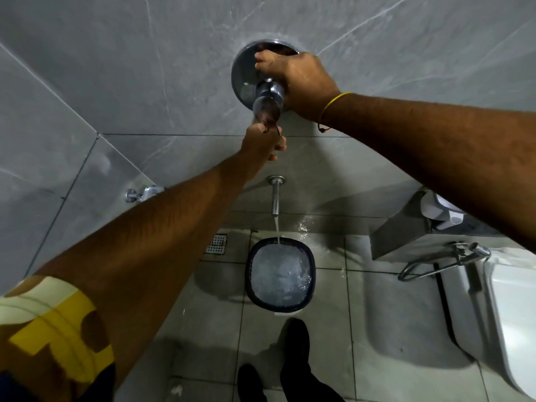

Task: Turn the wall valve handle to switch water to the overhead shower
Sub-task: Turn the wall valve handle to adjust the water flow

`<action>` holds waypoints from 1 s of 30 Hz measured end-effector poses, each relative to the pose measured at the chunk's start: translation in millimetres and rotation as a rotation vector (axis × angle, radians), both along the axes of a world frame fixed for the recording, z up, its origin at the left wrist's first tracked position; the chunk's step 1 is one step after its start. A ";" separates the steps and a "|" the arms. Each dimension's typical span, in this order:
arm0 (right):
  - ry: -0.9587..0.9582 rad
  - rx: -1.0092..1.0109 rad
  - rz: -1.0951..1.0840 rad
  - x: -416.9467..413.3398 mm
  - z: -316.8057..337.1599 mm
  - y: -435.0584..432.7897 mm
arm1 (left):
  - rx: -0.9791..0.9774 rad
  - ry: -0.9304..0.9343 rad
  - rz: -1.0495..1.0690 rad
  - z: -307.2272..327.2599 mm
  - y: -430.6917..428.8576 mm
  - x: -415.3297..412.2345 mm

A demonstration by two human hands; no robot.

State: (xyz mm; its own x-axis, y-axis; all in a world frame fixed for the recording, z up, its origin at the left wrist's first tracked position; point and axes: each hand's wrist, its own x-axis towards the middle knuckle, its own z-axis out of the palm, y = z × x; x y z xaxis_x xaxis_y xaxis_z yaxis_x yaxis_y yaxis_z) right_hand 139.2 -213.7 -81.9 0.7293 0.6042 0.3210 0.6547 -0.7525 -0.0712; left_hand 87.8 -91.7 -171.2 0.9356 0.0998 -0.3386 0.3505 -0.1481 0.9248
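Note:
A round chrome valve plate [242, 74] sits on the grey tiled wall, with a chrome handle [268, 101] sticking out of its lower part. My left hand [265, 139] is closed around the handle's lower tip. My right hand [298, 81] lies over the plate's upper right, fingers curled on something at the top; what they grip is hidden. Below the valve, a chrome spout [275, 195] pours a thin stream of water into a dark-rimmed bucket [280, 275] that is nearly full. The overhead shower is out of view.
A small chrome tap [143, 193] is on the left wall. A floor drain [217, 244] lies left of the bucket. A white toilet [510, 323] with a hand sprayer [464, 253] stands at the right. My dark shoes [293, 361] are on the wet floor tiles.

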 end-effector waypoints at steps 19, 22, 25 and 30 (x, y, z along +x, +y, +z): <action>-0.055 -0.076 0.009 -0.8 0.3 0.0 | 0.001 -0.001 -0.005 -4.9 3.2 2.0; -0.072 -0.106 0.006 2.1 -1.0 -0.2 | 0.001 -0.009 0.008 -6.4 2.3 2.6; -0.110 -0.170 0.008 3.6 1.0 1.4 | 0.005 -0.011 -0.001 -10.1 3.4 4.4; -0.201 -0.360 0.057 10.5 10.7 5.9 | 0.033 0.042 0.003 -11.8 4.6 13.0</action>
State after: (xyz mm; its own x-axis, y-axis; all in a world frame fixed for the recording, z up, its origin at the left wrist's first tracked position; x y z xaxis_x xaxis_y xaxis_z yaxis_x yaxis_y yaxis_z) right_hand 149.8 -207.7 -71.1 0.6358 0.7416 0.2141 0.6702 -0.6680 0.3235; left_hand 100.7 -87.1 -182.9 0.9202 0.1146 -0.3744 0.3898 -0.1770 0.9037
